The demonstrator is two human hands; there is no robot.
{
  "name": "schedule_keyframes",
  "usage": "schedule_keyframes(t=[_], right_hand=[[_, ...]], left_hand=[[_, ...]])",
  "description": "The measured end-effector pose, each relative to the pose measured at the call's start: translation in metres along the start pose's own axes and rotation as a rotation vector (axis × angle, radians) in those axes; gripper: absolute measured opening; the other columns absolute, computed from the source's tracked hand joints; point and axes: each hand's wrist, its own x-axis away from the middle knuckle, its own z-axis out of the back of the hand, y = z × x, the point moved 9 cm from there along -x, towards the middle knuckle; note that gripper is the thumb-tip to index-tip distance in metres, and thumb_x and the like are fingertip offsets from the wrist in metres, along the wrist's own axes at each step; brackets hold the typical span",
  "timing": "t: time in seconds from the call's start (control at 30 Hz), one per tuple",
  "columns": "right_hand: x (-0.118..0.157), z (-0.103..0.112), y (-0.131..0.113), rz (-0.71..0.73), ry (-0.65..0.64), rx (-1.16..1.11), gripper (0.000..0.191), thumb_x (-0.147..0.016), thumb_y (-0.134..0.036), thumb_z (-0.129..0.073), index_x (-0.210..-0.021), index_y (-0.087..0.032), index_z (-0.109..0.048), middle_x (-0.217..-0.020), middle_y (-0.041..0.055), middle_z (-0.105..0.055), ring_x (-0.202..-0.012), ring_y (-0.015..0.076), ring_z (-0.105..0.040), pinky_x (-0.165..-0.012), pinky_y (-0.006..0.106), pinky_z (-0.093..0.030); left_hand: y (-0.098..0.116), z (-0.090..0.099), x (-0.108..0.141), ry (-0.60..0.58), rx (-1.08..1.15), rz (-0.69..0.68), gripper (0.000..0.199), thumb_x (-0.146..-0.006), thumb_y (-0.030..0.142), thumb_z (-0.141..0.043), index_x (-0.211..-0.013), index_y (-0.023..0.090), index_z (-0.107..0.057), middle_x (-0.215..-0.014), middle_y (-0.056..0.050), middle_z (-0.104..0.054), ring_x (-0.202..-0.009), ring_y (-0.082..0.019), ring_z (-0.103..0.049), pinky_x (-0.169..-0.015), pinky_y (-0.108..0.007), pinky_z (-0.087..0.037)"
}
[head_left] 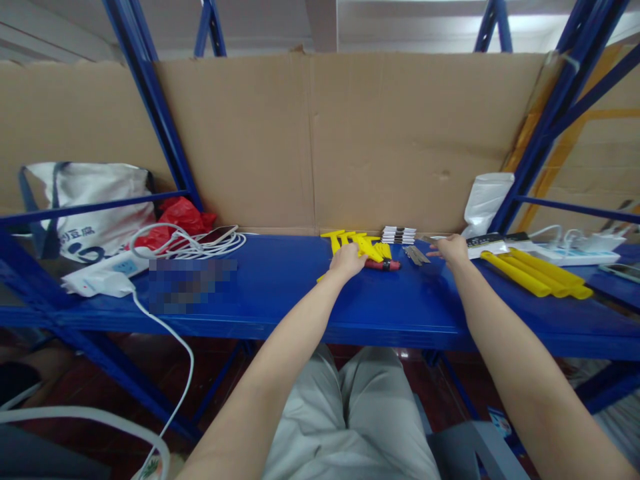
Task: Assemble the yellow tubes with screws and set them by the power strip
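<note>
My left hand [347, 262] is closed among the yellow T-shaped plastic pieces [373, 250]. A yellow end sticks out below its wrist side, so it appears to grip one of them. To the right, my right hand [453, 251] is closed, its fingertips pinched around what looks like a thin metal strip, small in view. Several flat grey metal strips [416, 255] lie on the blue shelf [280, 287] between the hands. Just behind them stands a stack of small white boxes with dark bands [399, 235]. Beside my left hand rests a dark red rod-shaped thing with a black band [393, 265].
Yellow tubes [530, 275] and a white power strip [575, 255] lie at the right, near a white pouch [487, 200]. At left are a cloth bag [100, 207], a red plastic bag [185, 217], coiled white cable [205, 248] and another power strip [120, 265]. Cardboard [380, 133] walls the back.
</note>
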Motion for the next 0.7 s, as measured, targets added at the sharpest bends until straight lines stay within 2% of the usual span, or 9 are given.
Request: schedule_keyframes(t=[0.17,0.33,0.4,0.5,0.6,0.7], right_hand=[[0.003,0.003,0.012,-0.162,0.0,-0.097,0.033,-0.067,-0.008,-0.05,-0.098,-0.008,-0.062,-0.083,0.0169,-0.069,-0.058,0.0216,-0.064,-0.048,0.028,-0.045],[0.013,-0.005,-0.007,-0.114,-0.05,-0.213,0.009,-0.067,-0.008,-0.051,-0.07,-0.013,-0.058,-0.071,0.0093,-0.064,-0.056,0.0155,-0.058,-0.046,0.023,-0.037],[0.019,-0.015,-0.018,-0.07,-0.106,-0.278,0.006,-0.068,-0.01,-0.052,-0.065,-0.015,-0.053,-0.065,0.0047,-0.06,-0.054,0.0121,-0.054,-0.046,0.021,-0.035],[0.032,-0.038,-0.04,0.028,-0.263,-0.392,0.012,-0.069,-0.015,-0.056,-0.062,-0.018,-0.046,-0.059,-0.0008,-0.052,-0.052,0.0087,-0.048,-0.046,0.019,-0.035],[0.048,-0.056,-0.057,0.087,-0.377,-0.526,0.014,-0.067,-0.017,-0.058,-0.061,-0.018,-0.046,-0.06,-0.0025,-0.05,-0.053,0.0076,-0.045,-0.047,0.018,-0.034],[0.061,-0.069,-0.066,0.089,-0.459,-0.644,0.013,-0.063,-0.012,-0.059,-0.06,-0.017,-0.047,-0.064,-0.0023,-0.053,-0.055,0.0072,-0.045,-0.048,0.017,-0.033]], left_hand=[[0.0,-0.001,-0.001,-0.001,-0.002,-0.005,0.032,-0.084,0.038,-0.05,-0.103,0.017,-0.064,-0.11,-0.012,-0.065,-0.105,-0.025,-0.059,-0.088,-0.033,-0.047],[-0.001,-0.003,-0.002,0.006,-0.006,-0.009,0.031,-0.085,0.036,-0.051,-0.106,0.017,-0.063,-0.114,-0.012,-0.063,-0.108,-0.024,-0.058,-0.091,-0.033,-0.046],[0.0,-0.004,-0.003,0.005,-0.005,-0.017,0.032,-0.085,0.036,-0.05,-0.107,0.016,-0.063,-0.116,-0.012,-0.062,-0.109,-0.024,-0.057,-0.091,-0.034,-0.045],[0.0,-0.004,-0.002,0.002,-0.006,-0.02,0.032,-0.085,0.036,-0.05,-0.106,0.016,-0.063,-0.115,-0.012,-0.063,-0.108,-0.025,-0.058,-0.09,-0.034,-0.046],[0.001,-0.003,-0.002,-0.001,-0.012,-0.025,0.032,-0.085,0.037,-0.05,-0.106,0.016,-0.063,-0.112,-0.012,-0.064,-0.106,-0.025,-0.059,-0.088,-0.034,-0.047],[0.002,-0.003,-0.002,-0.006,-0.024,-0.036,0.033,-0.085,0.037,-0.049,-0.105,0.015,-0.063,-0.11,-0.013,-0.065,-0.104,-0.025,-0.06,-0.086,-0.034,-0.048]])
